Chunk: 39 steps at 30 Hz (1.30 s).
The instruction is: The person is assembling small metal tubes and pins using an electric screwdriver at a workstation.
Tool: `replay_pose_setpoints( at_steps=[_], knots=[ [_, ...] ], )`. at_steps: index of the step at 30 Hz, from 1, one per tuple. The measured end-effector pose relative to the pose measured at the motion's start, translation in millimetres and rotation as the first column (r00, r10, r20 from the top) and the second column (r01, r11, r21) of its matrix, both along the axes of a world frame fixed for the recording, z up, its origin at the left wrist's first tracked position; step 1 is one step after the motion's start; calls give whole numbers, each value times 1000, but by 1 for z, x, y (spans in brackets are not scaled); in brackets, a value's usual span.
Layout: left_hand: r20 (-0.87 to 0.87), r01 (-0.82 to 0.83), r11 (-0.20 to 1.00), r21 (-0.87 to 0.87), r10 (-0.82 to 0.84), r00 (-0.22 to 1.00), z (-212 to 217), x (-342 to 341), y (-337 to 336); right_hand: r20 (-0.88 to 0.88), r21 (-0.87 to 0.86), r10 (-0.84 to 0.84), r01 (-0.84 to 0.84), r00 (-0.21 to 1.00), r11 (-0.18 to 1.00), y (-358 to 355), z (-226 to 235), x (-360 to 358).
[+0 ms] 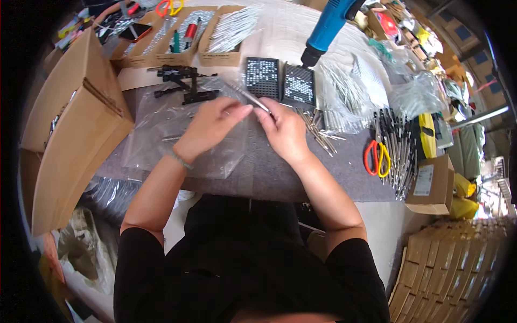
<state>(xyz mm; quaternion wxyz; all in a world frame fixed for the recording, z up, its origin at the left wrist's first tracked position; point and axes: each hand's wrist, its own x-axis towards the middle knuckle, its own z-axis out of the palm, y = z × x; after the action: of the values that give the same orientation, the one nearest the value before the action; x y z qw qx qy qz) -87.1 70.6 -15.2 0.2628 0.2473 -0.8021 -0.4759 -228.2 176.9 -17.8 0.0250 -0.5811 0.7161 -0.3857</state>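
My right hand (284, 129) grips a slim silver metal rod (249, 97) between thumb and fingers. The rod slants up and to the left, over the edge of a clear plastic sheet. Close beside it, my left hand (211, 125) is closed with thumb and fingertips brought together; whatever is in that pinch is too small to make out. Beyond the left hand lies a black metal jig (188, 85) on the plastic. Two black trays (263, 96) full of small silver pieces sit just past the right hand. Loose thin metal rods (321, 134) are scattered to its right.
A blue power driver (329, 27) hangs over the far side. Scissors with red and yellow handles (378, 159) lie right, beside several dark-tipped metal rods (398, 153). A large cardboard box (81, 129) stands left. Open boxes of parts (221, 58) line the back.
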Motion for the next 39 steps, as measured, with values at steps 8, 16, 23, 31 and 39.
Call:
replay_pose_setpoints(
  at_steps=[8, 16, 23, 31, 39],
  knots=[
    [-412, 264, 640, 722, 91, 907, -44, -33, -1, -159, -33, -405, 405, 900, 914, 52, 18, -150],
    [-392, 246, 666, 704, 75, 917, -48, -35, -2, -377, 339, -235, 370, 896, 865, 32, -7, -220],
    [-381, 252, 698, 670, 31, 924, -52, -36, -1, -618, 482, -285, 639, 733, 600, -16, -21, -220],
    [-388, 266, 704, 658, 14, 922, -49, -35, 0, -451, 386, -417, 594, 789, 706, -15, -16, -223],
    [-383, 260, 708, 656, 15, 924, -46, -35, -1, -356, 232, -476, 570, 804, 788, 13, 6, -209]
  ],
)
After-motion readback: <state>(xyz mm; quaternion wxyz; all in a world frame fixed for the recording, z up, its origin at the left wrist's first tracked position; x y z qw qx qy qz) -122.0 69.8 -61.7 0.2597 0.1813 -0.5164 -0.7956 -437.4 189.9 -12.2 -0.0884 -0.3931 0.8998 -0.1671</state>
